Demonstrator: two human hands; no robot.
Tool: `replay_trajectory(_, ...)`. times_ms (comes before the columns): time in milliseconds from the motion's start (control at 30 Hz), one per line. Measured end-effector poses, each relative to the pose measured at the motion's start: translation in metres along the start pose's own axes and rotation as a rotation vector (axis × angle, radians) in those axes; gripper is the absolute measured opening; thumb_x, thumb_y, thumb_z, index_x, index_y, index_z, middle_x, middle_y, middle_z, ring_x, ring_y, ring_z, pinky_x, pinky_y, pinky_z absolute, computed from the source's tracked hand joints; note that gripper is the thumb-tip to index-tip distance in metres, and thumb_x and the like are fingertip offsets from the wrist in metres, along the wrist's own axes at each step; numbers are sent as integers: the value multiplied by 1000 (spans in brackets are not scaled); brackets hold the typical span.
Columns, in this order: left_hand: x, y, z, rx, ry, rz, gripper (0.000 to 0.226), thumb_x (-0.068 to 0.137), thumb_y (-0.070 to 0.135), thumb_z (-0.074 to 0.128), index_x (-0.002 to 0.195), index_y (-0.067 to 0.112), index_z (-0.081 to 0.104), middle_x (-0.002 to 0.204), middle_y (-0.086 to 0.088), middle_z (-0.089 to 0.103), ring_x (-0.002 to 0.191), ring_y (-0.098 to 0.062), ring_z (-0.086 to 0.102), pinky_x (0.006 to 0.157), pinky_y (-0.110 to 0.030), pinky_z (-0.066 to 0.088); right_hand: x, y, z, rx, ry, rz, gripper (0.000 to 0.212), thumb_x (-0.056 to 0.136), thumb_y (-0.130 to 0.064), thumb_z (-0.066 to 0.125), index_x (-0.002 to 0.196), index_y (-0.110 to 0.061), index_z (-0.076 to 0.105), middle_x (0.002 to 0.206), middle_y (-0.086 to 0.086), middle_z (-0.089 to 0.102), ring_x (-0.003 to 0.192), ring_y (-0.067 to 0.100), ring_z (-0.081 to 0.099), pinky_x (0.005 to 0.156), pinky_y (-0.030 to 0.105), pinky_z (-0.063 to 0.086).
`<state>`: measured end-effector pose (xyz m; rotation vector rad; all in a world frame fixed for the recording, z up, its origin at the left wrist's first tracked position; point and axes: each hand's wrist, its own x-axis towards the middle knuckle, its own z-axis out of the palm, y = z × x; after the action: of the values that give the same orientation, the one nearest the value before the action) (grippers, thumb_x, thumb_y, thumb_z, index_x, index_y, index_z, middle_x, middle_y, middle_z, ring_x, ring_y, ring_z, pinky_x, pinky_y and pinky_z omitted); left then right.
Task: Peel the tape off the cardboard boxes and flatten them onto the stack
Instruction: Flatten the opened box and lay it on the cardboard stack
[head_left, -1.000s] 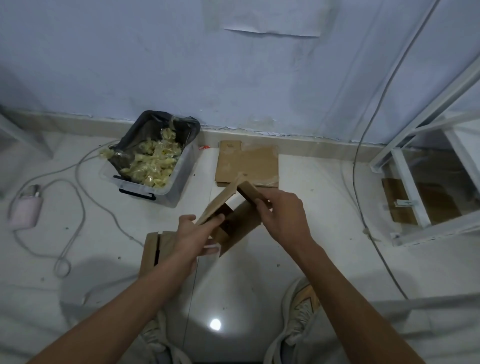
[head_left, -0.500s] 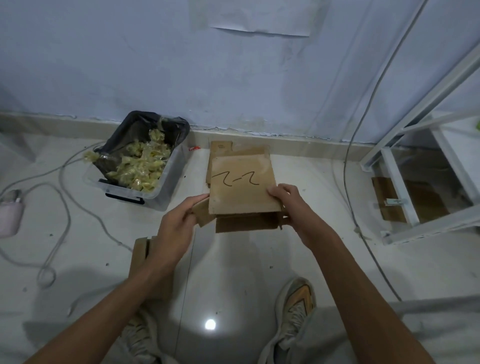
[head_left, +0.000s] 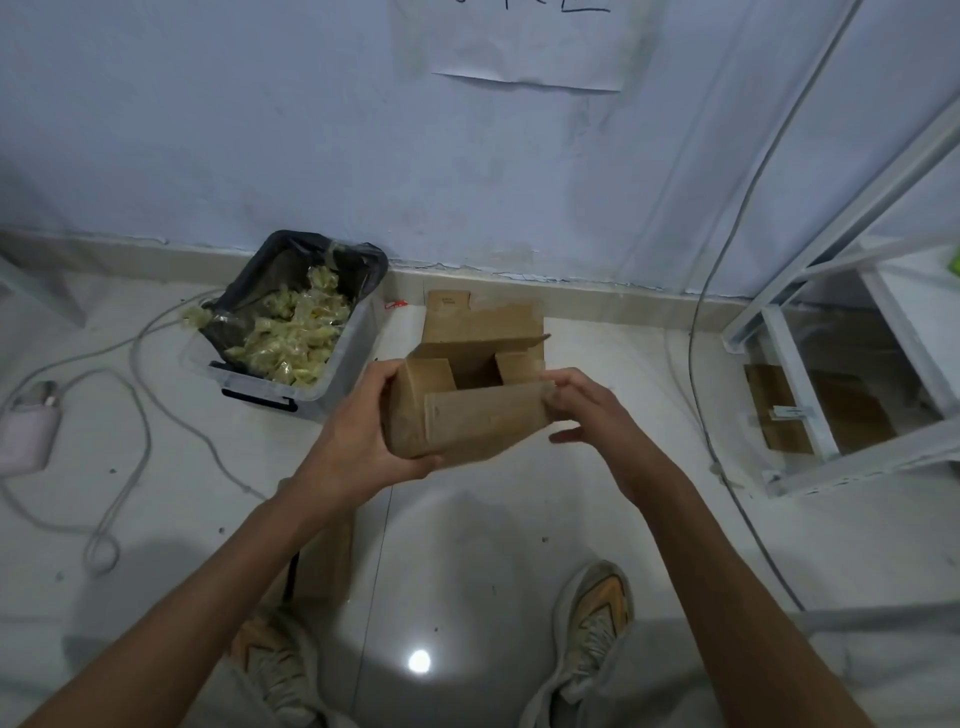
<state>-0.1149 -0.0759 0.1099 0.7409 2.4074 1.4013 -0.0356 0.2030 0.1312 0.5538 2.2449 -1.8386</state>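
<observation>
The left hand grips the light, bendable cardboard box by its corner; the right hand pinches its edge.

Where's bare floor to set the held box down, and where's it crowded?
Bare tile lies between the shoes and the box, and right of the flat stack up to the white frame. Left is crowded: the bin, looping cables, and more cardboard under the left hand's forearm.

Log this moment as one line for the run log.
left hand grips cardboard box | right hand pinches its edge | flaps open | flattened stack behind
</observation>
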Motion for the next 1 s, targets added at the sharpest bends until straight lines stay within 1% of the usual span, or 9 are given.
replay_trajectory(133, -3, 4, -10, 154, 60, 85, 100, 59, 32, 100, 139, 33, 40, 132, 12, 51, 119, -9, 52, 90, -28, 52, -4, -15, 6, 107, -119, 48, 22, 105, -38, 52, 119, -38, 68, 125, -2, 67, 115, 21, 66, 97, 45, 61)
replay_trajectory(233, -3, 6, -14, 292, 5, 188, 102, 59, 29, 99, 143, 30, 40, 134, 8, 49, 122, -12, 50, 94, -36, 54, -3, -23, 10, -148, -88, 50, 31, 99, -49, 65, 125, -32, 60, 119, -6, 67, 109, 16, 66, 92, 39, 62)
replay_trajectory(300, -5, 9, -11, 340, -22, 250, 104, 59, 30, 99, 144, 28, 40, 135, 8, 48, 122, -11, 48, 93, -29, 51, -3, -21, 19, -339, 0, 12, 42, 92, -52, 74, 124, -31, 57, 110, -8, 65, 101, 14, 65, 86, 35, 60)
replay_trajectory(400, -8, 9, -9, 346, -23, 260, 104, 58, 31, 99, 144, 29, 40, 135, 10, 48, 121, -9, 47, 92, -25, 48, -1, -19, 22, -438, 115, -29, 37, 89, -45, 77, 113, -19, 69, 101, 2, 74, 93, 20, 69, 86, 41, 61)
replay_trajectory(533, -14, 9, 2, 249, -40, 171, 102, 60, 33, 98, 143, 34, 39, 134, 14, 49, 120, -10, 50, 91, -40, 55, 1, -17, -2, -463, -58, 14, 19, 87, -48, 77, 96, -31, 76, 89, -11, 76, 86, 7, 71, 74, 28, 54)
replay_trajectory(600, -17, 8, 8, 215, -68, 159, 101, 60, 35, 97, 141, 37, 39, 133, 17, 49, 120, -8, 51, 91, -39, 56, 2, -12, -13, -453, -109, 29, 23, 88, -43, 73, 92, -21, 78, 90, -3, 78, 85, 11, 74, 78, 37, 60)
replay_trajectory(700, -16, 0, -1, 187, -31, 119, 98, 60, 35, 98, 140, 35, 41, 132, 17, 50, 120, -7, 52, 90, -34, 55, 5, -5, -29, -378, -24, -11, 24, 96, -27, 65, 86, -8, 77, 85, 6, 77, 82, 17, 75, 85, 49, 64)
replay_trajectory(900, -16, -5, -4, 273, 13, 120, 101, 60, 36, 99, 142, 31, 41, 134, 14, 50, 119, -6, 48, 92, -29, 52, -1, -12, -1, -1056, 392, -73, 34, 92, -51, 64, 72, -25, 56, 68, -6, 61, 67, 17, 62, 63, 33, 53)
replay_trajectory(1000, -13, -7, 0, 299, 32, 119, 103, 60, 37, 99, 144, 30, 40, 135, 11, 50, 120, -9, 49, 92, -34, 53, -17, -29, 37, -966, 356, -287, 38, 100, -51, 53, 76, -24, 64, 68, -7, 61, 65, 15, 60, 62, 32, 51)
